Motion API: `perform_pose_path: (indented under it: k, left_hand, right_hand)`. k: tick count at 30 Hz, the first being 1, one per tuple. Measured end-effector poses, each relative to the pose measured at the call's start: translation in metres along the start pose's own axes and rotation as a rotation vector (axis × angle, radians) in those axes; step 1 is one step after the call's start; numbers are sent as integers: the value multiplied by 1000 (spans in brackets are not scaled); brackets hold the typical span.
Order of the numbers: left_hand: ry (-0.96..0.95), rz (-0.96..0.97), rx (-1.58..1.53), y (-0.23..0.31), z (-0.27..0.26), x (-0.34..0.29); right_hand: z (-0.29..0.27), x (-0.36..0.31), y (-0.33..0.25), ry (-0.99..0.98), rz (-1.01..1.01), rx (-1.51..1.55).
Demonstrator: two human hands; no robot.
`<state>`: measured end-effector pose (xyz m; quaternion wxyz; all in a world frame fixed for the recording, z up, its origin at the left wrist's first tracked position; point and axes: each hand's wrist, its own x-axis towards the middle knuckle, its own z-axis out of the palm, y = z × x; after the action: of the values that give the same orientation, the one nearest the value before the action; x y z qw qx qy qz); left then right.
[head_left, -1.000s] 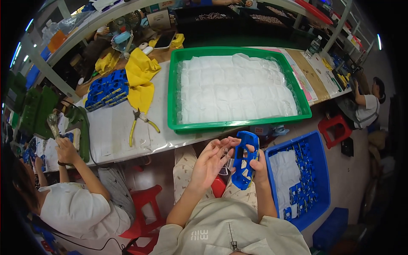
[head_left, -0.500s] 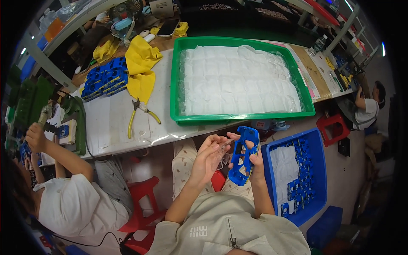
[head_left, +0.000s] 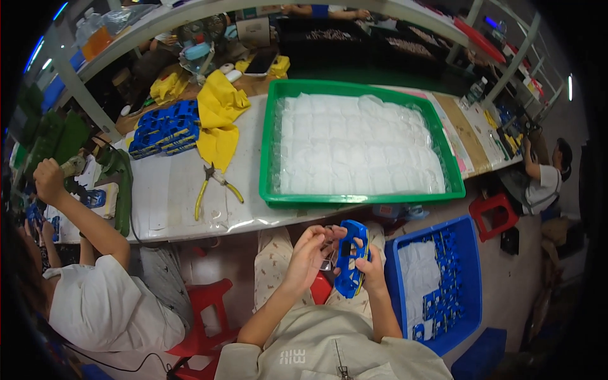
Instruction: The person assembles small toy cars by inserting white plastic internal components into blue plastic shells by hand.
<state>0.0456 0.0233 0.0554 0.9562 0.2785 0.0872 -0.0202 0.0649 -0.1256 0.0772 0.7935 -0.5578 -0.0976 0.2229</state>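
Note:
Above my lap, my right hand grips a blue plastic shell with window-like openings, resembling a toy car body. The shell stands tilted on end, thumb on its near side. My left hand is closed at its left, fingertips touching the shell's upper left edge. A clear plastic piece shows at the left fingers, close against the shell; most of it is hidden. Whether it sits inside the shell, I cannot tell.
A green tray of wrapped clear parts stands on the table. Left of it lie yellow-handled pliers, a yellow cloth and stacked blue shells. A blue bin of shells stands right. A co-worker sits left.
The whole view has shifted, with the table lower in the picture. My hands have come closer together, bringing the clear piece and left fingertips up against the blue shell.

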Motion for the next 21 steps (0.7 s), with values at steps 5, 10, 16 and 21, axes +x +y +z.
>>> perform_pose_path:
  k: [5, 10, 16, 21]
  left_hand:
    - [-25, 821, 1142, 1, -7, -18]
    - [-376, 1143, 1882, 12, -32, -27]
    - [-597, 1157, 2015, 19, -53, -30]
    - [-528, 1362, 1984, 29, -68, -30]
  right_hand:
    - [-16, -2, 18, 135, -28, 28]
    - [-9, -4, 7, 70, 95, 97]
    - [-8, 1, 23, 33, 168, 84]
    - [0, 9, 17, -36, 148, 152]
